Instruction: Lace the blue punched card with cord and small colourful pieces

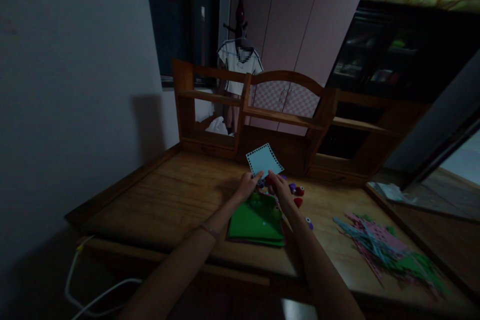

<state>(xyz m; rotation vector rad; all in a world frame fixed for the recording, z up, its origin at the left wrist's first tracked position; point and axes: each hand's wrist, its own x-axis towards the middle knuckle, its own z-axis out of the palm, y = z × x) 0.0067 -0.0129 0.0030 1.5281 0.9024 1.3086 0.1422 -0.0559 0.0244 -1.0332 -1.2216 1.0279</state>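
Note:
A square sheet of light blue paper (pixel 264 161), with a row of small dark holes along its edges, is held up above the table. My left hand (pixel 249 183) pinches its lower left edge between thumb and fingers. At the lower right edge, my right hand (pixel 279 185) is closed around a small red craft punch, mostly hidden by the fingers. Below both hands lies a stack of green paper (pixel 257 222). Several small punches sit beside my right hand, among them a red punch (pixel 300 191) and a purple-blue punch (pixel 309 223).
A heap of pink, blue and green paper scraps (pixel 390 247) covers the right part of the wooden table (pixel 157 195). A wooden shelf unit (pixel 288 116) rises along the back edge. Toward the lower left hangs a white cable (pixel 75 292). The room is dim.

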